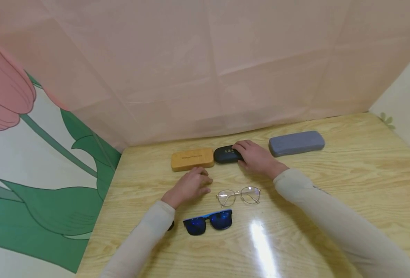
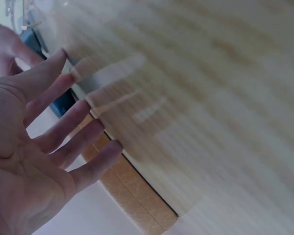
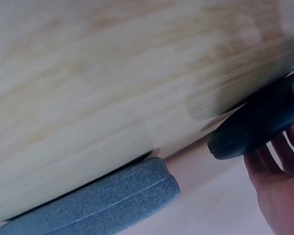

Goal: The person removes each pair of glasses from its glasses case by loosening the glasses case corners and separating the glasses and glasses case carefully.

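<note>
Three glasses cases lie in a row at the back of the wooden table [image 1: 347, 185]: a tan one [image 1: 192, 159], a dark navy one [image 1: 225, 155] and a grey-blue one [image 1: 296, 143]. My right hand [image 1: 251, 154] grips the dark navy case [image 3: 257, 122], thumb on one side and fingers [image 3: 279, 161] on the other. My left hand [image 1: 194, 183] hovers just in front of the tan case [image 2: 132, 196], palm open and fingers [image 2: 83, 117] spread, holding nothing. Wire-frame glasses [image 1: 239, 195] and blue mirrored sunglasses [image 1: 209, 222] lie nearer to me.
A pink cloth backdrop [image 1: 208, 65] rises behind the table. A flower-print panel [image 1: 34, 162] stands at the left, along the table's edge. The grey-blue case [image 3: 103, 205] lies close beside the dark one. Bare wood spreads to the right and front.
</note>
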Tool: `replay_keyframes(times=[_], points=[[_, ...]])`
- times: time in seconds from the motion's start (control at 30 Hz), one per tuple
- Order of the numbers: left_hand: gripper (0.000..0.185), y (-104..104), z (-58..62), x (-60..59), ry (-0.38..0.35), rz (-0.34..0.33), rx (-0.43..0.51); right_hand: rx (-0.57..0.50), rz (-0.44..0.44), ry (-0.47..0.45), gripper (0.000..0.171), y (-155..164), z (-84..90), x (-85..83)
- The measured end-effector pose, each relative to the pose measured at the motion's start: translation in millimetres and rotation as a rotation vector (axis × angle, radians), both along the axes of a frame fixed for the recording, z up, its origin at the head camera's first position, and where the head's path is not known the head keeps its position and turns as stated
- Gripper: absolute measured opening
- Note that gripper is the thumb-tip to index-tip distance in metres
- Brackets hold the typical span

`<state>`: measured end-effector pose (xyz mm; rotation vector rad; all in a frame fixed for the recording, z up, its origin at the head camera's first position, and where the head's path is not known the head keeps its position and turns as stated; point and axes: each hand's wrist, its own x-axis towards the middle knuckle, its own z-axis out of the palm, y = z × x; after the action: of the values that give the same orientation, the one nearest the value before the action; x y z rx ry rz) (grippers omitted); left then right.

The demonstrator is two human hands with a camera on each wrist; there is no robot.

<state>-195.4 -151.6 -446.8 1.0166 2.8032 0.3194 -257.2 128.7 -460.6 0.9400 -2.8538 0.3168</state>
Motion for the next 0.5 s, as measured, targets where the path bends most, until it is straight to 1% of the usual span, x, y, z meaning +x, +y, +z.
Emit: replay_keyframes(times=[0.1, 0.27, 0.4, 0.5], points=[[0.034, 1.2, 0.9, -1.9, -0.018, 0.004, -0.013, 0.007, 0.007, -0.004, 0.061, 2.3, -1.6, 1.8], [0.034, 2.4, 3.1, -3.0, -0.043, 0.023, -0.03, -0.021, 0.008, 0.011, 0.071, 10.7, -5.3, 6.3], [0.034, 2.9, 5.1, -4.2, -0.053, 0.044, -0.029, -0.039, -0.034, -0.004, 0.071, 22.8, -3.9, 9.0], [0.033, 4.0, 6.1, -5.5, -0.059, 0.058, -0.036, -0.037, -0.078, -0.014, 0.066, 38.0, -3.1, 9.5]])
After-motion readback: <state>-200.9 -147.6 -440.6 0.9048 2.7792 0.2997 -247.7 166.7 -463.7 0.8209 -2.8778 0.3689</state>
